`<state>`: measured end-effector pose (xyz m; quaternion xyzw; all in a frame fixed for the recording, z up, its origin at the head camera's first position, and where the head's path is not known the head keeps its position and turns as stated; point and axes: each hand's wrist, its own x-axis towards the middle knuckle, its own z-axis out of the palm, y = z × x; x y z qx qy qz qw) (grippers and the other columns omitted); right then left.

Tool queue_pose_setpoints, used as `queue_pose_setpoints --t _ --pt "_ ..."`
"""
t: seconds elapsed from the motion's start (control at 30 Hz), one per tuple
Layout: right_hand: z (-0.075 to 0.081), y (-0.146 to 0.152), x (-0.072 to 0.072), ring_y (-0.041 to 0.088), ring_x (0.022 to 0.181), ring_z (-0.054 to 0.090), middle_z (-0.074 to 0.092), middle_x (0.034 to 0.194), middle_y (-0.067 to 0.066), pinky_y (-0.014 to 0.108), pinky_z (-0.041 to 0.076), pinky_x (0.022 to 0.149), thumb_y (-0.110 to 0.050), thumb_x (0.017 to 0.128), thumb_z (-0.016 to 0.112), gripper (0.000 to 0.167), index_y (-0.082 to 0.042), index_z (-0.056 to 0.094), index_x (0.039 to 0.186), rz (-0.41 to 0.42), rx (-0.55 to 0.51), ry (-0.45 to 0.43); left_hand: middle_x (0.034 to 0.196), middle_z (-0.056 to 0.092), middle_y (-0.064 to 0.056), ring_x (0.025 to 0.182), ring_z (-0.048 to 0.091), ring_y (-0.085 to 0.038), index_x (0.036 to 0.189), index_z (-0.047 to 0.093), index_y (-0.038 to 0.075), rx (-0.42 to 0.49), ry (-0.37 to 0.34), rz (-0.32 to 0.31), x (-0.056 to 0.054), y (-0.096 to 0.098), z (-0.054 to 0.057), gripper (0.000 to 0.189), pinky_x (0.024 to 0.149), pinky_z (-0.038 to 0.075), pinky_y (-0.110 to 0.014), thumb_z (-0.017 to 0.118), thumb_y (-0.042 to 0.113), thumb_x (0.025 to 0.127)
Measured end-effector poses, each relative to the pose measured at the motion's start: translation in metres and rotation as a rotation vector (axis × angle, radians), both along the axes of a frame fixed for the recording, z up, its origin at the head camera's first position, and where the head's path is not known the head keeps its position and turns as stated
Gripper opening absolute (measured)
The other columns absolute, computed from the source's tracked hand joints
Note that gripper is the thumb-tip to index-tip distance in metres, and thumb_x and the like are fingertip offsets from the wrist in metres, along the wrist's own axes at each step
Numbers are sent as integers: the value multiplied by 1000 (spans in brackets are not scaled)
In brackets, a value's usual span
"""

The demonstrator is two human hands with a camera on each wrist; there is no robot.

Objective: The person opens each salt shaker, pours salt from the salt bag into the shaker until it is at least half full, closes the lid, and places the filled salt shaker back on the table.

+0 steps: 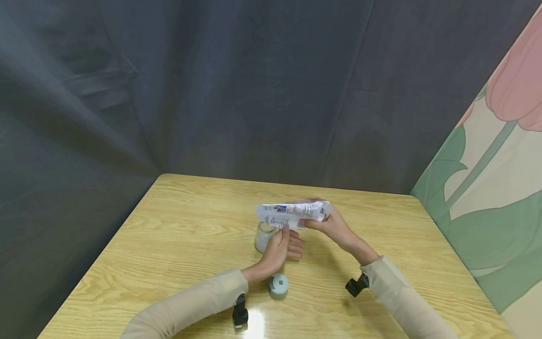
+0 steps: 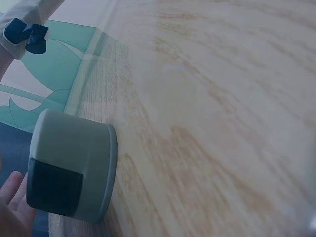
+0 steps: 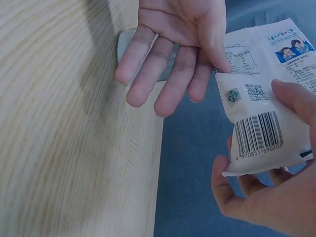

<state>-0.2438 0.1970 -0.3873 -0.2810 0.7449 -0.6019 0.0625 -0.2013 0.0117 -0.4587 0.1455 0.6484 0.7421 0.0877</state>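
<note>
My right hand (image 1: 336, 230) grips a white printed packet (image 1: 292, 214), thumb on its face and fingers beneath. A barcode shows on the packet (image 3: 259, 133) in the right wrist view. The packet's left end is over a clear glass jar (image 1: 263, 238) standing on the table; whitish content shows inside. My left hand (image 1: 277, 249) is beside the jar, palm turned up, fingers spread and straight. Its thumb touches the packet's lower edge. Close to the left wrist stands a pale grey-green lid-like piece (image 1: 278, 284) with a dark square patch, seen large (image 2: 71, 165) in the left wrist view.
The wood-grain table (image 1: 190, 226) extends on all sides of the jar. Behind it hangs a dark curtain (image 1: 254, 94). A flower-patterned cloth (image 1: 487, 188) hangs along the right. Each wrist carries a small black camera.
</note>
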Motion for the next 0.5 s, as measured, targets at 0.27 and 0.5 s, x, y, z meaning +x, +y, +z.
queue_pose_setpoints --t 0.27,0.5 --pt "0 1 1 28 110 64 59 131 13 37 59 86 -4 92 71 45 -8 58 135 4 1 -1 107 65 -28 99 65 -47 118 47 -16 -24 8 -2 1 0 0 57 80 62 -42 17 32 111" --pt "0 0 1 28 109 64 60 130 13 37 59 86 -1 92 70 44 -6 58 134 13 -12 8 108 65 -25 99 67 -42 119 46 -16 -50 20 -9 1 -1 -1 59 81 62 -39 15 34 111"
